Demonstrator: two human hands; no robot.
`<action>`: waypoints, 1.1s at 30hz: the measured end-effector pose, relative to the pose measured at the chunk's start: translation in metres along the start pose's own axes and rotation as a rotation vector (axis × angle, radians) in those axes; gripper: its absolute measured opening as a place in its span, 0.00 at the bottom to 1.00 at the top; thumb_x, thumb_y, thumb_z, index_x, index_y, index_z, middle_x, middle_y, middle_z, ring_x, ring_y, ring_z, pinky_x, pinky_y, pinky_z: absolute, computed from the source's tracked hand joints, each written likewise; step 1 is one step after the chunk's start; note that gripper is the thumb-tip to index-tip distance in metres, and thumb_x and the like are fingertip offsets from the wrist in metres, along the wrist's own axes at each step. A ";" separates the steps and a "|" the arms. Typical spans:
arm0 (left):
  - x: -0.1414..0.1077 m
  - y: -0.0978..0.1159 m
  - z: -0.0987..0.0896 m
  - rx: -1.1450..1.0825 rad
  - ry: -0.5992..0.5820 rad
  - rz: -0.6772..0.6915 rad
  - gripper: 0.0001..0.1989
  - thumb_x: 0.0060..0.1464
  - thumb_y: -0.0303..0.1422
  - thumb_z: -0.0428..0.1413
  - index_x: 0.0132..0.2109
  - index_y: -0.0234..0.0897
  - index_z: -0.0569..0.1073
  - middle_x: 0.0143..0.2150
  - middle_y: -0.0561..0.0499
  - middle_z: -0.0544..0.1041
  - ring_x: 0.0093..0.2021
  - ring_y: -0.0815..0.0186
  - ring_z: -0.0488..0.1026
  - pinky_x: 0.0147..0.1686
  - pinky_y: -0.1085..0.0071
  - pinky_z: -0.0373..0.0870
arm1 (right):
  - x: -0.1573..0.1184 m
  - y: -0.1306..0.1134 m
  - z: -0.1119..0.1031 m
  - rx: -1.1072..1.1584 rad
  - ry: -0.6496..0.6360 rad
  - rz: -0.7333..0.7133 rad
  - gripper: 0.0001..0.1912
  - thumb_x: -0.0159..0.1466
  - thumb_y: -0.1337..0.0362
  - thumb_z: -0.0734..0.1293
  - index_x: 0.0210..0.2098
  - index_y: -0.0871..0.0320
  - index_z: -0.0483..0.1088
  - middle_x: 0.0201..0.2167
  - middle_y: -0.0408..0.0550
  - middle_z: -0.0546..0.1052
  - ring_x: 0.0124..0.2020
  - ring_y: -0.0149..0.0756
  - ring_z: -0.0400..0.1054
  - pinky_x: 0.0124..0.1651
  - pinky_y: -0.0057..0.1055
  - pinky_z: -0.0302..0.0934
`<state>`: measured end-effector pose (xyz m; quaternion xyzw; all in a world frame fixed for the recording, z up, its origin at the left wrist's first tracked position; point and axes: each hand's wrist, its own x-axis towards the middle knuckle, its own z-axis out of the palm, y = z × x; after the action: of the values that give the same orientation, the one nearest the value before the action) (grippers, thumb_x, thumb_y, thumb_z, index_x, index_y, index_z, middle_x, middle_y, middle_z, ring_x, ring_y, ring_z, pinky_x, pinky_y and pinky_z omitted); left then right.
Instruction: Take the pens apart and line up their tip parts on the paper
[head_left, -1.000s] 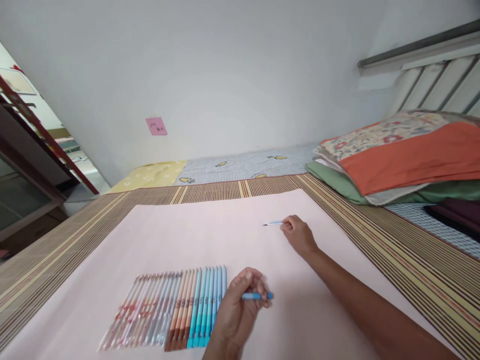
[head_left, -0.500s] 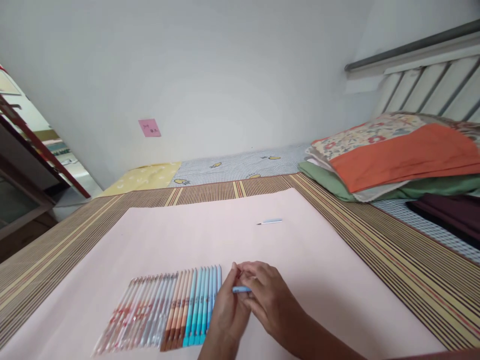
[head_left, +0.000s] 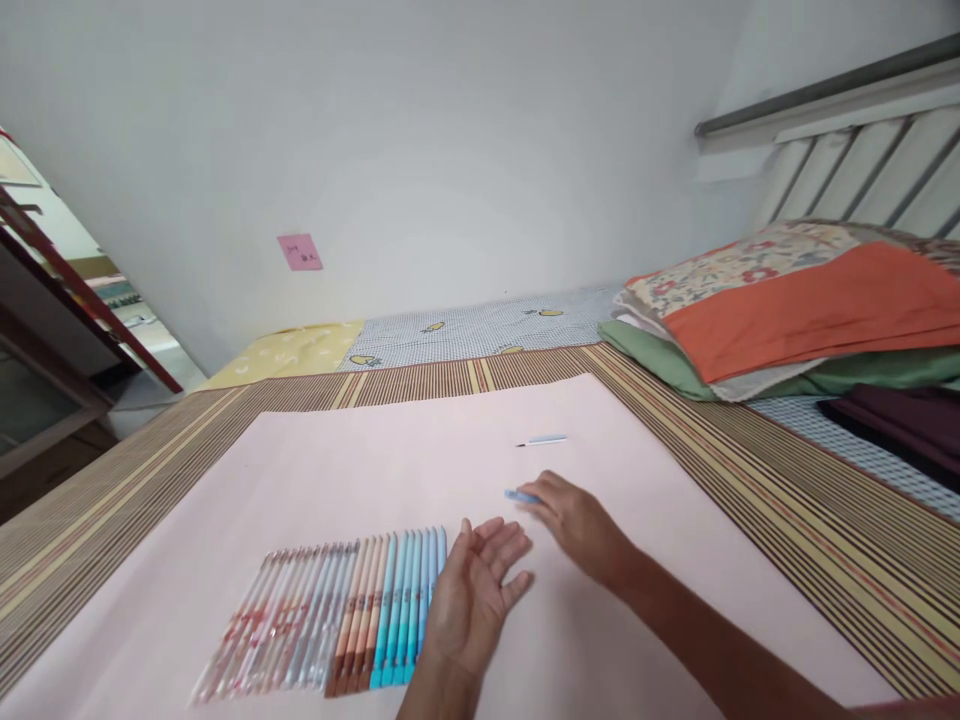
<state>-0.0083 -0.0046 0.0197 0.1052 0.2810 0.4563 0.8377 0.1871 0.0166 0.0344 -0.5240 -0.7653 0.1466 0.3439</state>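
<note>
My right hand [head_left: 577, 520] pinches a short light blue pen piece [head_left: 519, 496] above the pink sheet [head_left: 315, 460]. Whether the piece is a cap or part of a barrel, I cannot tell. My left hand [head_left: 480, 580] is open, palm up and fingers apart, beside the right end of a row of pens. Within that row, clear pens with reddish and grey marks [head_left: 277, 620] lie at the left, then peach-and-brown pens [head_left: 362, 610], then blue-turquoise pens [head_left: 405, 600]. Farther back lies a slim white and light blue piece with a dark pointed tip [head_left: 544, 440].
Under the sheet is a striped mat [head_left: 675, 430]. A floral and orange pillow [head_left: 810, 300] rests on green cloth [head_left: 660, 365] at the right, near dark folded fabric [head_left: 892, 425]. A pink note [head_left: 300, 252] is stuck to the wall [head_left: 480, 150] behind.
My hands have parted. The right hand has moved away and slightly up to the right with the blue pen piece, and the left hand has opened, palm up.
</note>
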 end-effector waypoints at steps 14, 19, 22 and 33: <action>0.002 -0.003 -0.004 0.108 0.021 0.050 0.16 0.63 0.42 0.58 0.45 0.31 0.78 0.49 0.37 0.80 0.48 0.54 0.79 0.38 0.65 0.75 | 0.059 0.112 -0.012 -0.622 -0.006 0.098 0.07 0.67 0.74 0.66 0.35 0.57 0.73 0.38 0.52 0.78 0.41 0.44 0.68 0.40 0.36 0.51; 0.001 -0.004 -0.003 0.108 0.013 0.043 0.16 0.64 0.42 0.58 0.45 0.30 0.78 0.49 0.37 0.81 0.47 0.55 0.79 0.37 0.66 0.75 | 0.057 0.115 -0.009 -0.635 0.008 0.100 0.07 0.68 0.72 0.66 0.36 0.57 0.74 0.38 0.51 0.78 0.41 0.45 0.68 0.40 0.36 0.51; 0.001 -0.005 -0.003 0.116 0.016 0.041 0.16 0.64 0.42 0.58 0.45 0.30 0.78 0.49 0.37 0.81 0.47 0.55 0.79 0.37 0.66 0.75 | 0.058 0.114 -0.008 -0.649 0.015 0.096 0.06 0.68 0.72 0.66 0.37 0.57 0.74 0.39 0.52 0.77 0.42 0.45 0.68 0.41 0.36 0.51; 0.001 -0.005 -0.002 0.127 0.003 0.034 0.17 0.65 0.42 0.57 0.45 0.30 0.78 0.48 0.38 0.81 0.46 0.56 0.79 0.36 0.68 0.74 | 0.065 0.116 -0.007 -0.684 0.023 0.083 0.07 0.70 0.70 0.64 0.37 0.58 0.74 0.38 0.53 0.77 0.42 0.45 0.67 0.41 0.38 0.50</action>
<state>-0.0056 -0.0064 0.0156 0.1623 0.3087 0.4517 0.8212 0.2598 0.1213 -0.0042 -0.6412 -0.7442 -0.1105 0.1510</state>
